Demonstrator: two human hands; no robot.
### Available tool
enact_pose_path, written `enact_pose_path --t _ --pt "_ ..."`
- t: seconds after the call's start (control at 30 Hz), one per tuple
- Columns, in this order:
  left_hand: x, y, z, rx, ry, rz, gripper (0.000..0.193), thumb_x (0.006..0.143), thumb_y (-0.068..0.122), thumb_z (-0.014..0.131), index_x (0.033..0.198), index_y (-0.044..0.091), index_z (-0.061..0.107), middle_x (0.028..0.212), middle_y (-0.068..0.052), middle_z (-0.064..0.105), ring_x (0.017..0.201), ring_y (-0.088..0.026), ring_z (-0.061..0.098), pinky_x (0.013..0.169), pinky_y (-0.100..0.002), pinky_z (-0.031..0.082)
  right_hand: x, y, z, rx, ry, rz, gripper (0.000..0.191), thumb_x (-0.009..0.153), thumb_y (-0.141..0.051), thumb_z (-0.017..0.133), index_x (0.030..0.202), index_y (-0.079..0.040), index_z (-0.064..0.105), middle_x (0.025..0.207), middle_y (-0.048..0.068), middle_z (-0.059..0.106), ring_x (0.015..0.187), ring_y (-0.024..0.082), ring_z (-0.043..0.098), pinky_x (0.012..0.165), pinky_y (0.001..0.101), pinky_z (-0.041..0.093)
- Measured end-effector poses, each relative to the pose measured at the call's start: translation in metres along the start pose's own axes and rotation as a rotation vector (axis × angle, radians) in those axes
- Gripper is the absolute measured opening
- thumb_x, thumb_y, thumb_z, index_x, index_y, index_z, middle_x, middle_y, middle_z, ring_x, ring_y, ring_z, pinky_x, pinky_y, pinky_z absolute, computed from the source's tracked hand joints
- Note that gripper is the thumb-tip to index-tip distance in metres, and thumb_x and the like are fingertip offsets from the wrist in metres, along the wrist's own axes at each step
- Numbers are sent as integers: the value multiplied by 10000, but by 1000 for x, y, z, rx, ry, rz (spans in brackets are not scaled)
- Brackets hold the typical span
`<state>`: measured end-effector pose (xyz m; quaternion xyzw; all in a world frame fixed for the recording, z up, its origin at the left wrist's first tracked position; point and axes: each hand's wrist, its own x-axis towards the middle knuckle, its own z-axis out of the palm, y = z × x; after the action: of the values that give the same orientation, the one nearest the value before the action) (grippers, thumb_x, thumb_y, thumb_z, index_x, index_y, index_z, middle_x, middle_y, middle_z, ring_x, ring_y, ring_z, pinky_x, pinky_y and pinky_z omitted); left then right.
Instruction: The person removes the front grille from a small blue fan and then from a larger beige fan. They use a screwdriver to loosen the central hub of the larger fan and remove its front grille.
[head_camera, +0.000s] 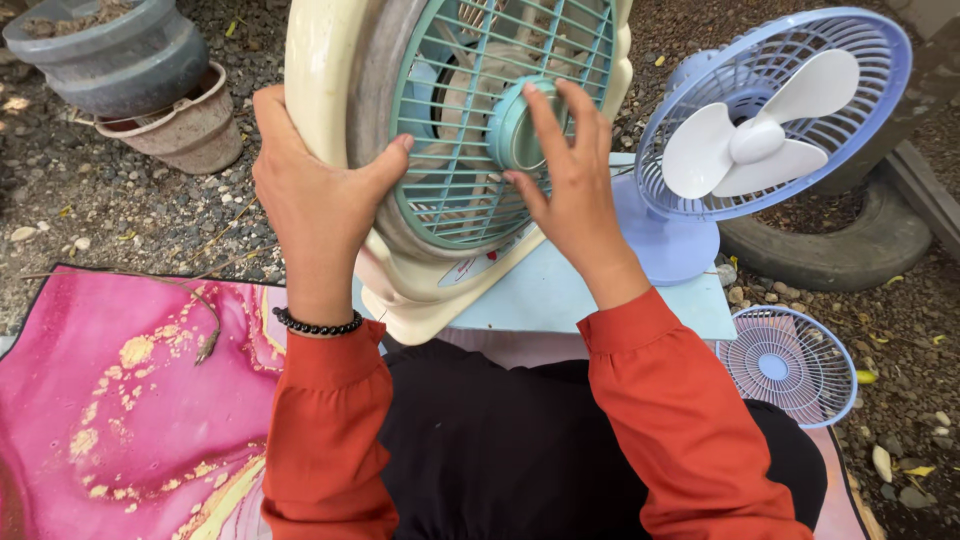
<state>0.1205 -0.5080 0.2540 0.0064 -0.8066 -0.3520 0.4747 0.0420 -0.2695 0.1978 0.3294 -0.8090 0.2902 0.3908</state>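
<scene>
The left hand (310, 200) is gripping the cream box fan (440, 150) by its frame. The right hand (565, 175) is spreading its fingers (545, 120) wide over the teal hub cap (515, 125).

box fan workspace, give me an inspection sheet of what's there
surface: light blue board over pink mat, gravel around
job's things: cream box fan tilted, teal grille, round hub
clutter: blue desk fan without front guard; loose guard on ground
grip: left hand holds frame edge; right hand fingers on hub
cables: nothing seen
surroundings: pots, old tyre
</scene>
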Motion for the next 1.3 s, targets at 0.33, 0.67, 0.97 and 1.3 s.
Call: enact_pose_path --t 0.33,0.67,0.97,1.3 --pt "-4 -3 3 -20 14 29 674 836 309 1005 1198 7 524 1074 -156 726 961 -279 747 850 -380 583 18 -6 -10 78 56 83 786 935 -371 863 1525 -56 451 1471 176 459 1353 368 499 1108 462 467" --pt "2 8 4 -40 3 -37 680 810 306 993 1237 14 552 1106 -136 718 997 -218 719 896 -344 570 31 2 -12 39 -55 1 745 815 -216 867 1450 -63 509 1435 154 447 1254 344 533 1043 436 504" --pt "2 8 6 -16 9 -44 663 805 288 983 1229 12 554 1091 -136 725 987 -215 724 906 -347 572 29 12 -21 33 69 75 744 860 -348 912 1436 -65 535 1381 121 538 1205 312 558 1003 409 496" --pt "-2 -3 6 50 -7 -18 666 814 284 985 1228 -2 549 1080 -145 720 992 -223 730 918 -356 571 31 9 -20 37 -111 -4 795 830 -290 841 1499 -44 488 1426 181 474 1201 341 573 978 400 523"
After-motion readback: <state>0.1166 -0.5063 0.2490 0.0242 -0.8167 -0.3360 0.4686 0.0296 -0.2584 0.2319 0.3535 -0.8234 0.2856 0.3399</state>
